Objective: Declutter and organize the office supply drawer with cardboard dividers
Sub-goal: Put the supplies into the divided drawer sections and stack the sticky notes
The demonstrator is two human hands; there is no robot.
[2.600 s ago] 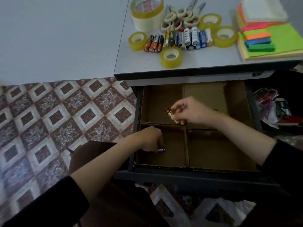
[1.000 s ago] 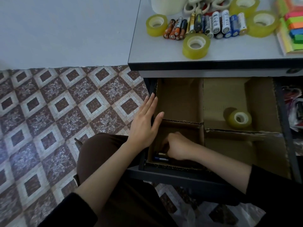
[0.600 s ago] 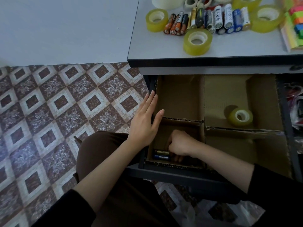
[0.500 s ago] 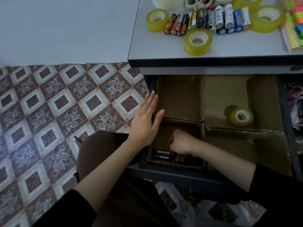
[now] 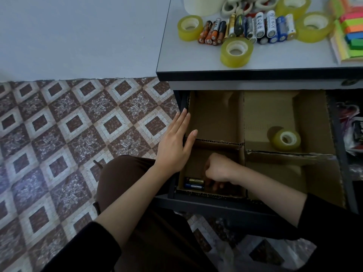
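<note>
The drawer (image 5: 216, 205) sits pulled out at the centre-right of the frame, with its cardboard dividers (image 5: 218, 141) in place and splitting it into four compartments. I judge the sorting barely begun. Two batteries (image 5: 193, 183) lie side by side in the lower-left compartment, and one roll of clear tape (image 5: 286, 139) stands in the upper-right one. The upper-left compartment shows only bare cardboard, and so does what I can see of the lower-right.

Most of the supplies wait on the desk top (image 5: 186, 59) along the upper edge of the frame: a row of batteries (image 5: 247, 28), several tape rolls (image 5: 236, 52), scissors (image 5: 235, 6) and sticky notes (image 5: 351, 32).

My left hand (image 5: 174, 148) lies flat on the drawer's left rim, fingers straight and together, holding nothing. My right hand (image 5: 218, 169) reaches down into the lower-left compartment, knuckles up and fingers curled under, just beside the two batteries. Whether those fingers have hold of another battery I cannot tell, as the hand itself hides them.
</note>
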